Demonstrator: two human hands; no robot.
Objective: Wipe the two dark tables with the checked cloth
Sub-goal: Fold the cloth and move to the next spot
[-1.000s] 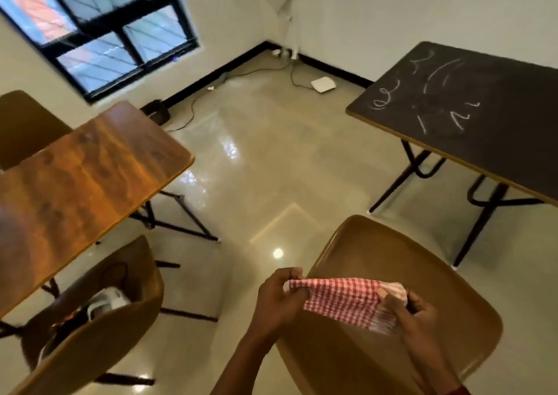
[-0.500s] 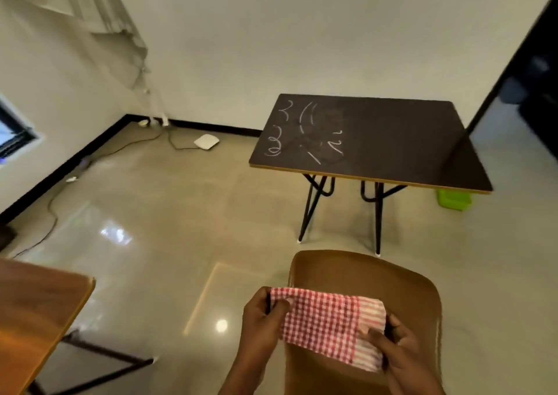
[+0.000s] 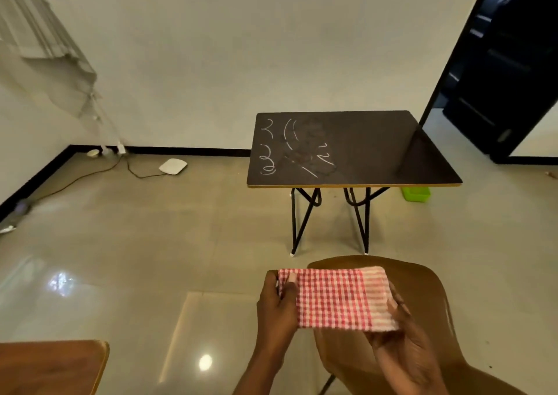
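Observation:
A red-and-white checked cloth [image 3: 333,299], folded into a rectangle, is held flat between both hands above a brown chair. My left hand [image 3: 276,305] pinches its left edge with thumb on top. Under its right end, my right hand [image 3: 403,338] grips the paler striped part. A dark table [image 3: 371,149] on black metal legs stands ahead against the wall, with white chalk scribbles on its left part. Only one dark table is in view.
A brown moulded chair [image 3: 422,292] stands right below the cloth, between me and the dark table. A brown wooden tabletop corner [image 3: 51,367] juts in at the bottom left. On the floor lie a white device with cables [image 3: 172,166] and a green tray [image 3: 416,193]. A dark door [image 3: 507,71] stands open at right.
My view has swung right, away from the window and wooden table, and now faces the dark table squarely. The cloth has been spread flatter between my hands.

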